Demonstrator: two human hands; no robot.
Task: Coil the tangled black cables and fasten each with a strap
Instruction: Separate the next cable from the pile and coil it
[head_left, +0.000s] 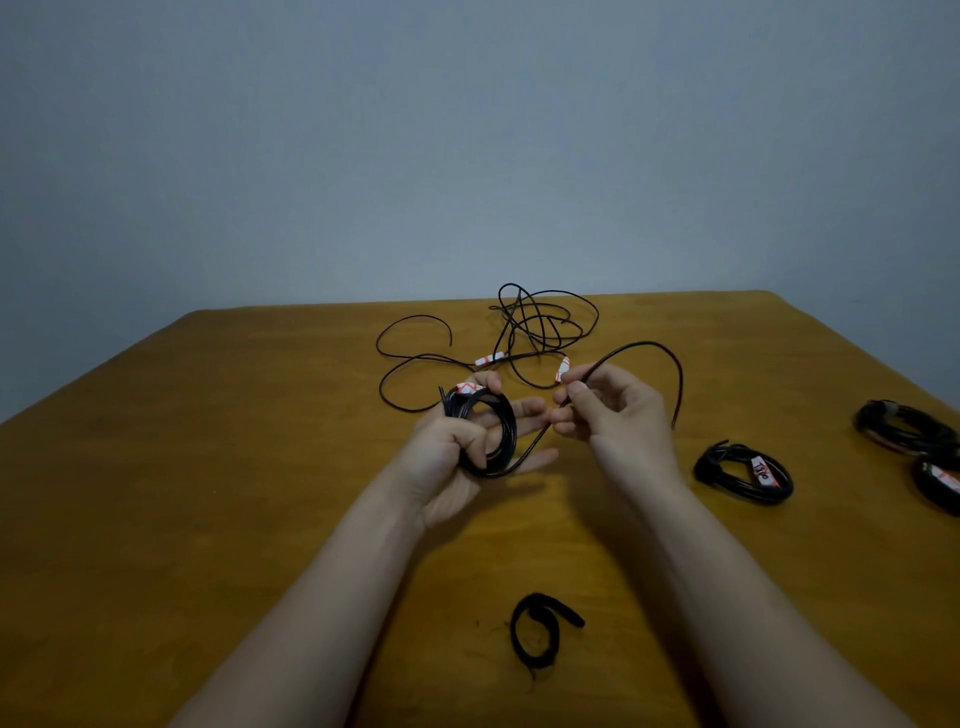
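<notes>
My left hand (457, 457) grips a partly wound black cable coil (501, 431) with a red-and-white label at its top, held above the wooden table (208, 467). From that coil the loose tail (644, 347) runs through my right hand (618, 410), which pinches it, then arcs up and hangs down on the right. Behind my hands lies a tangle of black cable (540, 325) with white labels. A curled black strap (540, 631) rests on the table near me, between my forearms.
Three coiled black cables lie at the right: one with a white label (743, 473), one near the right edge (904, 428), and one cut off by the frame (940, 486). A plain grey wall stands behind the table.
</notes>
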